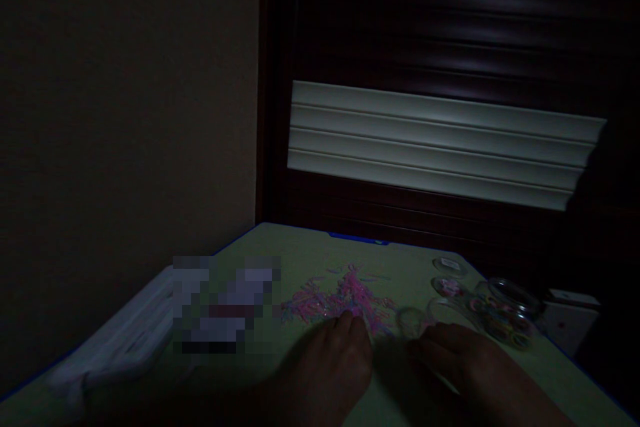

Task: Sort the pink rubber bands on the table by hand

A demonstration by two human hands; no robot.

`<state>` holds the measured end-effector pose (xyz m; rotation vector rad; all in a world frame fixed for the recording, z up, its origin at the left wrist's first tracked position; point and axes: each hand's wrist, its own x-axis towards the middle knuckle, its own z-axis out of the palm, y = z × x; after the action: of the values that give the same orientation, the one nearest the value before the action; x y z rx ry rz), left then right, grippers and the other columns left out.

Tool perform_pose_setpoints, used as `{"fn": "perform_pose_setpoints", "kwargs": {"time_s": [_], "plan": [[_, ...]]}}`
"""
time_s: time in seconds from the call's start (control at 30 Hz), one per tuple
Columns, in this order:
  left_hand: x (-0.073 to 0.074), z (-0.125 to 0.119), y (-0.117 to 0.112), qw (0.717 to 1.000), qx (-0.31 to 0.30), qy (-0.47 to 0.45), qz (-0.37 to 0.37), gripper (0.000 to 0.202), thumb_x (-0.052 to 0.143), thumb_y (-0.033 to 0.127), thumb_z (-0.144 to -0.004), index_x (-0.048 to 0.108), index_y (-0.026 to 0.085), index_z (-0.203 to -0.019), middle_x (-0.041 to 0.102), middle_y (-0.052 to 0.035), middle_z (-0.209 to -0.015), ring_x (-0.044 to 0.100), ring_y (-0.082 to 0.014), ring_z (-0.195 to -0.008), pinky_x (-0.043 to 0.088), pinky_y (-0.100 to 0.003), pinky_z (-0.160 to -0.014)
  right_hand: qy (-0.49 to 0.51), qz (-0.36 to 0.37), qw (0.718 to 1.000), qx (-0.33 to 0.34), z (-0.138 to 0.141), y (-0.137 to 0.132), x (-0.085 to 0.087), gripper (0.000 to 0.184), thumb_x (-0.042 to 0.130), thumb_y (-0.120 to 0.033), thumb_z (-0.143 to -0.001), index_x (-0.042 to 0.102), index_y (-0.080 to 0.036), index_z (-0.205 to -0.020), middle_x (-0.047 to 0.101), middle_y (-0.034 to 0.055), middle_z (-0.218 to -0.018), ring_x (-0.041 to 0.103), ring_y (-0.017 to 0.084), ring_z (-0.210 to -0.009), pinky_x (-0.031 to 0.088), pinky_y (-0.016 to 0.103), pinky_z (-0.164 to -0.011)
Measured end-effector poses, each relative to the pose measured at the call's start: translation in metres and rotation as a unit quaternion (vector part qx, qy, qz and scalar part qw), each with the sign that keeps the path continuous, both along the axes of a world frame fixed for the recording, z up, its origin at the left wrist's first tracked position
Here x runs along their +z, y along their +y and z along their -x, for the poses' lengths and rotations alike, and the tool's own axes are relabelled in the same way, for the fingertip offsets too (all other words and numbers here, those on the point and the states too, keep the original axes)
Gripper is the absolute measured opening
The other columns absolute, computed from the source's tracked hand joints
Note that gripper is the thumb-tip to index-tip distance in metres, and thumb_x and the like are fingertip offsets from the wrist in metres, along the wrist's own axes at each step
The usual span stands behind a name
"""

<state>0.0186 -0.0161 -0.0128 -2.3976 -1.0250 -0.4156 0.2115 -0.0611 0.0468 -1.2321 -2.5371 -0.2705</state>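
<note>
The left hand [340, 353] curls at the near side of the pink pile [351, 290] on the table [295, 247]. The right hand [453, 353] bends by a clear round thing [453, 311]. I can't tell if either holds something

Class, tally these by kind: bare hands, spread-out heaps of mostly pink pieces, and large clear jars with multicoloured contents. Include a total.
Bare hands: 2 (left hand, right hand)
Heap of mostly pink pieces: 1
Large clear jar: 1
Total: 4
</note>
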Motion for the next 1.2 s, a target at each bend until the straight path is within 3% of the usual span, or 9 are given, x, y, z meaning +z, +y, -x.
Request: {"fn": "perform_pose_setpoints", "kwargs": {"time_s": [0.2,0.27,0.37,0.47,0.6,0.7,0.8,0.87,1.2], "plan": [[0.011,-0.001,-0.001,0.998,-0.002,-0.015,0.055,0.018,0.047,0.001,-0.079,0.056,0.014,-0.087,0.058,-0.0067,-0.084,0.055,-0.0232,-0.082,0.046,-0.034,-0.069,0.009,-0.029,1.0,0.003,-0.002,0.007,-0.012,0.015,0.053,-0.006,-0.074,0.057,-0.02,-0.077,0.058,0.0011,-0.07,0.053,0.013,-0.062,0.035,0.022,-0.055],[0.014,0.0,0.001,0.994,-0.029,-0.038,0.094,0.021,0.045,0.0,-0.079,0.055,0.016,-0.088,0.057,-0.0046,-0.087,0.054,-0.0212,-0.082,0.046,-0.032,-0.069,0.002,-0.027,1.0,-0.001,-0.002,0.007,-0.012,0.018,0.056,-0.003,-0.069,0.057,-0.02,-0.076,0.058,0.0007,-0.07,0.053,0.013,-0.061,0.035,0.022,-0.053],[0.017,0.002,0.004,0.977,-0.083,-0.114,0.161,0.024,0.041,-0.001,-0.082,0.052,0.019,-0.091,0.054,-0.0016,-0.092,0.052,-0.0159,-0.082,0.044,-0.025,-0.069,-0.006,-0.01,1.0,-0.004,-0.002,0.006,-0.009,0.023,0.054,0.0,-0.067,0.058,-0.02,-0.078,0.059,0.0009,-0.072,0.054,0.015,-0.063,0.036,0.023,-0.055],[0.021,0.004,0.002,0.947,-0.127,-0.204,0.215,0.02,0.037,0.003,-0.087,0.05,0.018,-0.091,0.052,-0.0009,-0.091,0.051,-0.0133,-0.08,0.043,-0.023,-0.07,0.018,-0.023,0.999,-0.02,-0.003,0.004,-0.007,0.021,0.047,-0.002,-0.075,0.057,-0.02,-0.079,0.06,0.0029,-0.074,0.056,0.017,-0.066,0.04,0.026,-0.058],[0.021,0.002,-0.001,0.876,-0.163,-0.34,0.299,0.012,0.036,0.012,-0.09,0.046,0.019,-0.087,0.052,0.0005,-0.082,0.05,-0.0124,-0.075,0.042,-0.022,-0.065,0.037,-0.037,0.998,-0.029,-0.006,0.002,-0.005,0.024,0.04,-0.007,-0.082,0.057,-0.021,-0.093,0.06,0.0046,-0.078,0.057,0.018,-0.07,0.042,0.028,-0.06],[0.014,-0.002,0.003,0.79,-0.174,-0.423,0.409,0.012,0.032,0.02,-0.092,0.044,0.019,-0.089,0.052,0.0023,-0.07,0.051,-0.0112,-0.064,0.04,-0.02,-0.056,0.034,-0.056,0.998,-0.015,-0.007,0.0,-0.003,0.028,0.04,-0.007,-0.083,0.055,-0.02,-0.103,0.061,0.0047,-0.08,0.057,0.018,-0.07,0.043,0.028,-0.061],[0.008,-0.006,0.01,0.698,-0.182,-0.446,0.53,0.012,0.033,0.023,-0.091,0.043,0.017,-0.087,0.052,0.0028,-0.064,0.051,-0.0105,-0.057,0.039,-0.02,-0.053,0.027,-0.043,0.999,0.002,-0.005,0.0,-0.001,0.025,0.045,-0.007,-0.081,0.055,-0.02,-0.1,0.061,0.004,-0.081,0.057,0.017,-0.071,0.043,0.025,-0.061],[0.006,-0.007,0.014,0.667,-0.182,-0.45,0.565,0.011,0.035,0.023,-0.09,0.044,0.016,-0.086,0.052,0.0029,-0.062,0.051,-0.0107,-0.057,0.039,-0.021,-0.053,0.017,-0.022,1.0,0.011,-0.003,0.001,-0.001,0.019,0.048,-0.007,-0.08,0.056,-0.02,-0.092,0.061,0.0027,-0.078,0.057,0.015,-0.069,0.042,0.023,-0.06],[0.006,-0.007,0.014,0.67,-0.186,-0.433,0.574,0.013,0.04,0.026,-0.088,0.048,0.017,-0.087,0.052,0.0027,-0.066,0.051,-0.0118,-0.061,0.037,-0.022,-0.056,0.02,-0.026,0.998,0.054,-0.004,0.007,-0.007,0.019,0.052,-0.005,-0.077,0.056,-0.021,-0.087,0.058,-0.0003,-0.073,0.055,0.011,-0.065,0.037,0.019,-0.055]]}}
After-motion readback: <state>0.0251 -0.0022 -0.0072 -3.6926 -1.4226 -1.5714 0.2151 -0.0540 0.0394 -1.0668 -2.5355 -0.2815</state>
